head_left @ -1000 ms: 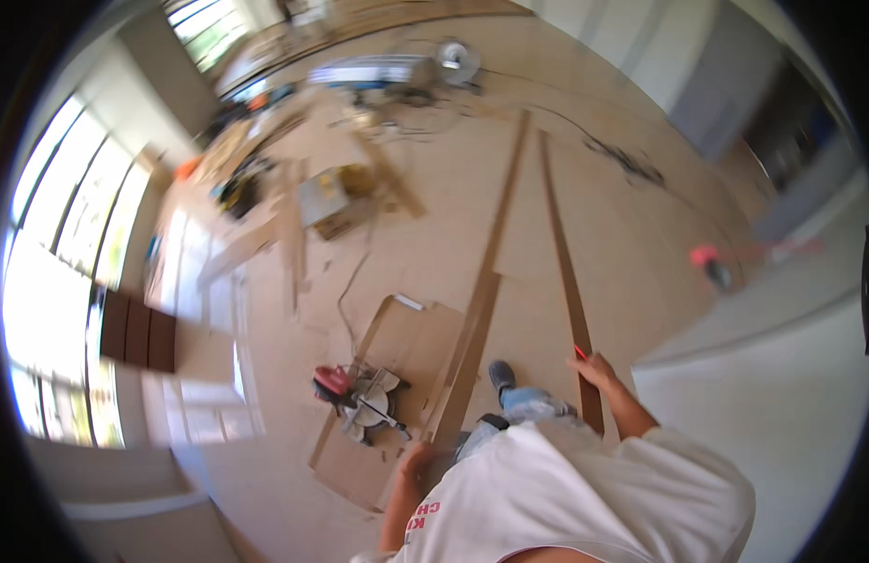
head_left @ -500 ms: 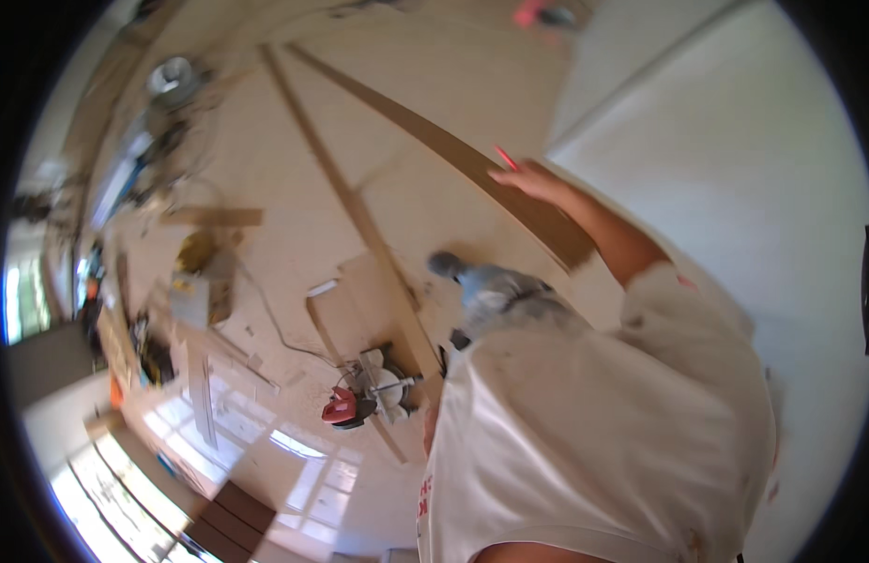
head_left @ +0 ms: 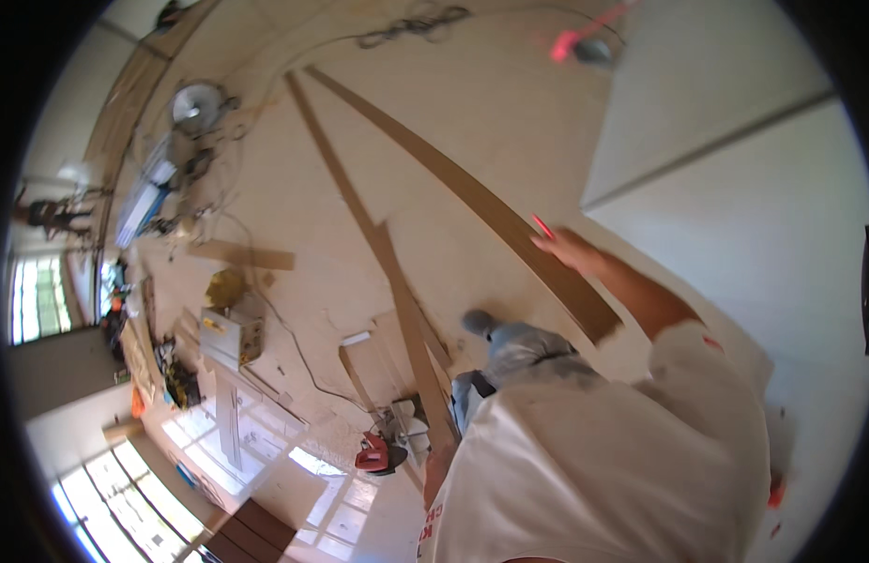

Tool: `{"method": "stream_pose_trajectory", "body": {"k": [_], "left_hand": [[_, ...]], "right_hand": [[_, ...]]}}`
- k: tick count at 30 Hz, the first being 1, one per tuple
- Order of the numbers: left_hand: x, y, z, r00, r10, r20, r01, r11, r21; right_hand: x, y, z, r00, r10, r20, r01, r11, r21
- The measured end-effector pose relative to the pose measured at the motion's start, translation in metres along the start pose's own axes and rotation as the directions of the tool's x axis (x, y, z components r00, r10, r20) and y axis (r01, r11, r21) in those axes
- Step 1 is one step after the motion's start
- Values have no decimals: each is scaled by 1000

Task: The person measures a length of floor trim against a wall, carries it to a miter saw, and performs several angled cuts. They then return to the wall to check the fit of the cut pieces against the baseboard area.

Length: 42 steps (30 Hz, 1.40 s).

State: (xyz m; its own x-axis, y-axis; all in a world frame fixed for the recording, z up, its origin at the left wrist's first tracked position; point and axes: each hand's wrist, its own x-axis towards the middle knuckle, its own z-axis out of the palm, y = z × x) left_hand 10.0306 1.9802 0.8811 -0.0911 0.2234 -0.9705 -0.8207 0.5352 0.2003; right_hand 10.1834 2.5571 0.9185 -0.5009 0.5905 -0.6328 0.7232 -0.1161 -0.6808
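Observation:
My right hand (head_left: 571,250) reaches out, closed on a slim red pencil (head_left: 543,226). It is over or beside the long brown board (head_left: 463,192), whose near end lies below my forearm; I cannot tell if they touch. My left hand (head_left: 438,466) shows only in part beside my shirt, its fingers hidden. It is at the near end of a second long wooden board (head_left: 389,258), which runs away to meet the first in a narrow V. Close by on the left stands a red and silver miter saw (head_left: 388,444).
Shorter board pieces (head_left: 239,254) lie on the floor (head_left: 359,141). A grey box (head_left: 230,336), a yellow bag (head_left: 225,290) and a cord (head_left: 298,352) are at the left. A round metal fan (head_left: 197,108) stands farther off. White panels (head_left: 735,216) border the right side.
The view has shifted, so the boards, saw and floor items appear lower and farther right. My right hand still holds the red pencil above the long board.

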Motion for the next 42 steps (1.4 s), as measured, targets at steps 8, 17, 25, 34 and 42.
{"method": "stream_pose_trajectory", "body": {"k": [8, 17, 25, 34, 42], "left_hand": [[25, 40, -4, 994, -101, 35, 107, 953, -282], [125, 264, -10, 947, 285, 150, -301, 948, 101], [109, 514, 34, 994, 90, 60, -98, 983, 153], [199, 735, 69, 977, 189, -94, -94, 789, 607], [202, 982, 124, 958, 255, -133, -93, 714, 694]], "right_hand": [[-68, -70, -13, 728, 406, 552, -413, 903, -119], [198, -61, 30, 966, 148, 214, -198, 951, 239], [161, -119, -81, 737, 527, 422, -461, 850, -256], [465, -351, -38, 852, 246, 463, -508, 604, 614], [608, -534, -123, 991, 76, 114, -98, 974, 203]]}}
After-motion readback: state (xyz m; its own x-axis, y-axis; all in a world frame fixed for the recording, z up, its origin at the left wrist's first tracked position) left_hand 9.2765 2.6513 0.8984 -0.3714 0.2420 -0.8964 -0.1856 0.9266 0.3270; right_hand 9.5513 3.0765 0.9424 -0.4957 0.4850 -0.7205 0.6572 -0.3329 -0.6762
